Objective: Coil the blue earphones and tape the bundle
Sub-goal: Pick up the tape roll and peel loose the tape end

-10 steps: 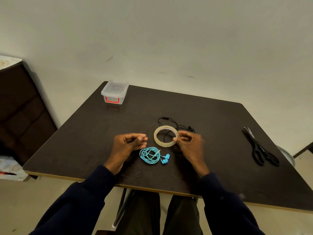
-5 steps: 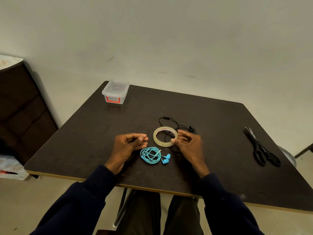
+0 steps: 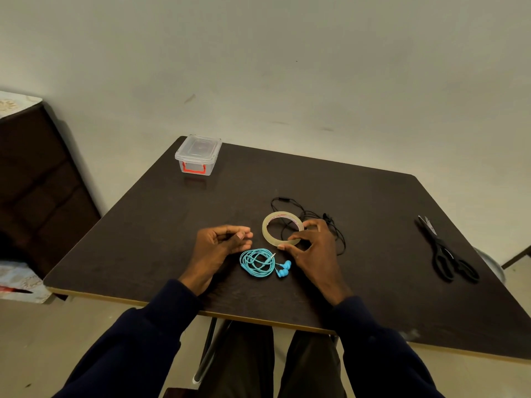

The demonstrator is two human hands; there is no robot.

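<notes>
Earphones: your blue coiled earphone bundle (image 3: 260, 262) lies loose on the dark worktop (image 3: 143, 239), between your hands, not yet taped.
Tape: clear ring-shaped tape roll (image 3: 282, 230) sits just behind the coil, over a black cable (image 3: 316, 216).
Right hand (image 3: 314, 248): thumb and fingers now closing on the roll's near rim; a moment ago they only hovered beside it.
Left hand (image 3: 221, 244): loosely curled, holding nothing.
Meaning: coiling looks done; taping starts next.
Scissors: black-handled scissors (image 3: 448, 254) well apart, right.
</notes>
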